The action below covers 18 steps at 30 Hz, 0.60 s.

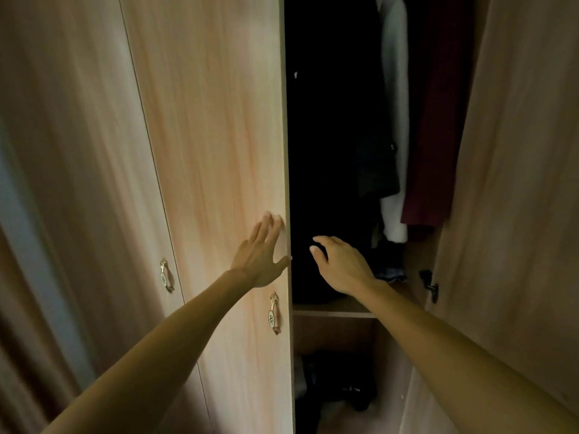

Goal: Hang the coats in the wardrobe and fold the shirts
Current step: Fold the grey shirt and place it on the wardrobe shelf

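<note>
A light wooden wardrobe stands in front of me with a dark gap between its doors. My left hand [261,250] lies flat with spread fingers on the left door [213,126], close to its free edge. My right hand [340,264] reaches into the gap, fingers loosely bent, holding nothing. Inside hang a black garment [329,120], a white garment [395,89] and a dark red coat [438,120].
The right door [517,151] stands swung outward with a dark hinge [428,285]. An ornate handle [273,313] sits on the left door, another handle [166,276] on the door beside it. A shelf [335,310] crosses the wardrobe; dark items [338,383] lie below.
</note>
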### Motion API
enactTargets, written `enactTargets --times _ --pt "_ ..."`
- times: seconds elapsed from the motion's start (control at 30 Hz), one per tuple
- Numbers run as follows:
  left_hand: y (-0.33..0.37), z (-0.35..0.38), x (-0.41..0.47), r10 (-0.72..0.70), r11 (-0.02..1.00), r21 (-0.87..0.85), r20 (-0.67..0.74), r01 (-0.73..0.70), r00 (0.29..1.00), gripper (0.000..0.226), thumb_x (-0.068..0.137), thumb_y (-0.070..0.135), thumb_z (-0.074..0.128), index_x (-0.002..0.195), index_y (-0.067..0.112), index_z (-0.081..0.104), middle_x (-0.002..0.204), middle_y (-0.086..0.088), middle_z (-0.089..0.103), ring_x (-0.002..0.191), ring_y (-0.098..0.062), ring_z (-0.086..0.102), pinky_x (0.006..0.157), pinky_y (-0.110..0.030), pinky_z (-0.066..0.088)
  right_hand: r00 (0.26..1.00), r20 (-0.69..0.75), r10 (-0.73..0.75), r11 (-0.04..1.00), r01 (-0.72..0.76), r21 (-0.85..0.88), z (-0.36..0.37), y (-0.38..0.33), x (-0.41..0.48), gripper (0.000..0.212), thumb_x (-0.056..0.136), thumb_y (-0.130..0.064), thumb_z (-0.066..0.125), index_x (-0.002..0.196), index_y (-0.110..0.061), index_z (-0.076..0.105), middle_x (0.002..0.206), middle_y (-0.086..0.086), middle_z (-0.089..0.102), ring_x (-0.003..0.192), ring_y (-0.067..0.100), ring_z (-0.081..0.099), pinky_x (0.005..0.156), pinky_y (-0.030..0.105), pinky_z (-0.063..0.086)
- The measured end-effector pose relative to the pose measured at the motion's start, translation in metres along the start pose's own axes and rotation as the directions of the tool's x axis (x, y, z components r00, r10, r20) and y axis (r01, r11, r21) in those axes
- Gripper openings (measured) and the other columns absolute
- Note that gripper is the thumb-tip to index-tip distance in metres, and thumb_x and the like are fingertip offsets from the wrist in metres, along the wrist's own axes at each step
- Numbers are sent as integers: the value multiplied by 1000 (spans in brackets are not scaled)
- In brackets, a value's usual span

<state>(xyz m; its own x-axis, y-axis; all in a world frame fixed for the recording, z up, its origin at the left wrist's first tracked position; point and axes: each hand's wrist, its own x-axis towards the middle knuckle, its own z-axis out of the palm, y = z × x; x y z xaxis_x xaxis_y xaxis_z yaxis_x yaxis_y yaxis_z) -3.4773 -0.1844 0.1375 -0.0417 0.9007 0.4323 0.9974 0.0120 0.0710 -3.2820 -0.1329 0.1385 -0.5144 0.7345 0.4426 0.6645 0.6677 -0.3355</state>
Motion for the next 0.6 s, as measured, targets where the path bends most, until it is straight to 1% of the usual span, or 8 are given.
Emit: enactTargets --times 0.07,0.17,0.3,0.4,0.5,0.6 --pt "-5 6 9 8 1000 18 -3 -8 1000 88 90 58 41 149 22 -13 157 -4 -19 146 -27 -7 112 -49 28 1000 -2 8 1000 -8 -3 6 0 10 44 101 -41 32 139 -22 41 139 2 47 122 21 49 98 35 42" --pt "-7 11 27 23 1000 14 7 -23 1000 87 91 55 44 149 22 -12 158 -5 -18 146 -27 -8 115 -50 20 1000 -16 23 999 -24 -22 16 -5 26 44 101 -41 32 140 -22 41 139 2 48 121 21 50 96 35 42" --pt "-9 20 53 38 998 -45 49 -36 998 93 89 48 52 149 20 -14 157 -6 -20 145 -28 -13 117 -50 14 999 -33 43 998 -44 -49 24 -7 45 45 100 -42 32 139 -21 42 137 3 49 117 24 53 93 39 46" --pt "-11 25 71 66 994 -94 79 -58 995 99 85 41 58 150 18 -12 157 -6 -20 144 -29 -16 117 -50 13 995 -48 88 994 -91 -64 24 -3 56 45 100 -41 32 139 -20 42 136 4 50 116 25 53 93 40 46" --pt "-16 31 88 84 990 -125 107 -70 991 101 82 40 61 150 16 -9 157 -6 -19 144 -29 -16 118 -48 11 991 -56 119 989 -124 -85 25 1 60 44 100 -40 33 138 -19 42 135 6 51 115 26 54 92 42 47" --pt "-19 36 104 70 989 -141 126 -52 990 100 80 37 62 151 16 -6 157 -5 -19 145 -29 -14 117 -47 13 986 -66 155 980 -162 -115 25 4 62 43 100 -39 34 137 -18 43 134 7 51 114 27 55 91 42 47"
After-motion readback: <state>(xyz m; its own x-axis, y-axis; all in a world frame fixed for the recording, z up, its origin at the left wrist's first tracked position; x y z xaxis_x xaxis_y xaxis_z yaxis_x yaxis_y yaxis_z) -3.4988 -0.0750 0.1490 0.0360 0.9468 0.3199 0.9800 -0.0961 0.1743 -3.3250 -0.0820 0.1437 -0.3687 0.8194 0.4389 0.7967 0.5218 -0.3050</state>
